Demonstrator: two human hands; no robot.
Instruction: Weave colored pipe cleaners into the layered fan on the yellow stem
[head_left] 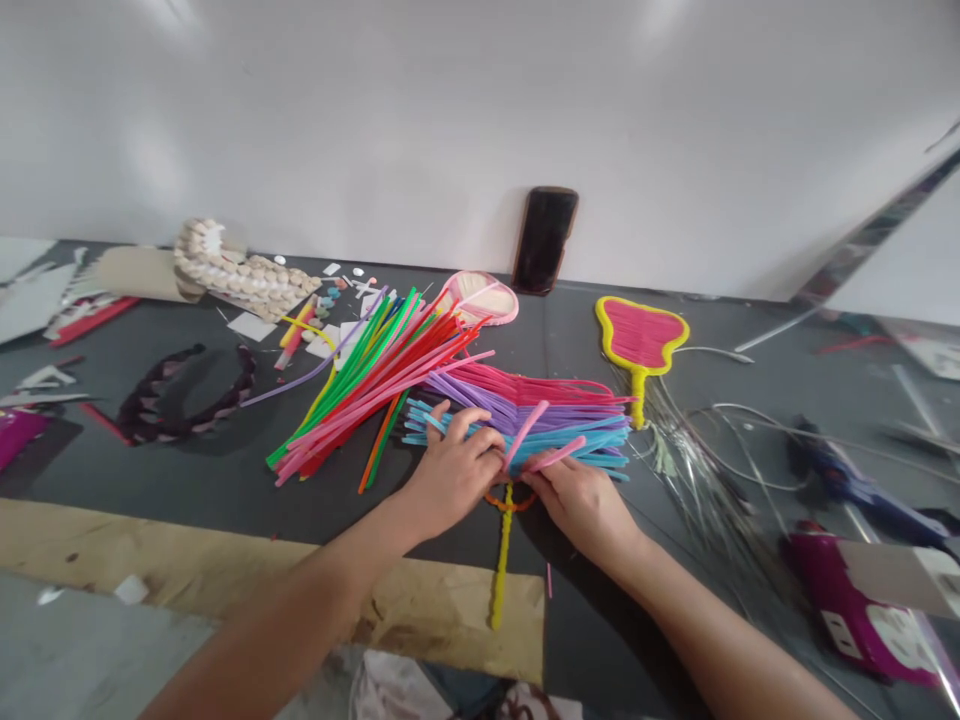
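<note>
Both hands meet at the lower middle of a fan-like piece made of pipe cleaners, in rows of red, purple and blue (592, 440). A pink pipe cleaner (529, 430) is bent there, its two ends sticking up between the hands. My left hand (461, 465) lies over the blue row, thumb and forefinger closed at the pink bend. On the other side my right hand (585, 500) pinches the pink pipe cleaner close to its bend. A yellow wrapped stem (501, 575) with an orange loop (517, 505) runs down from the piece. The fingertips are partly hidden.
Loose coloured pipe cleaners (352, 400) lie left of the piece. A finished-looking pink and yellow fan (643, 335) lies to the right, near wires and a blue glue gun (862, 480). A phone (546, 240) leans on the wall. A dark headband (187, 400) lies left.
</note>
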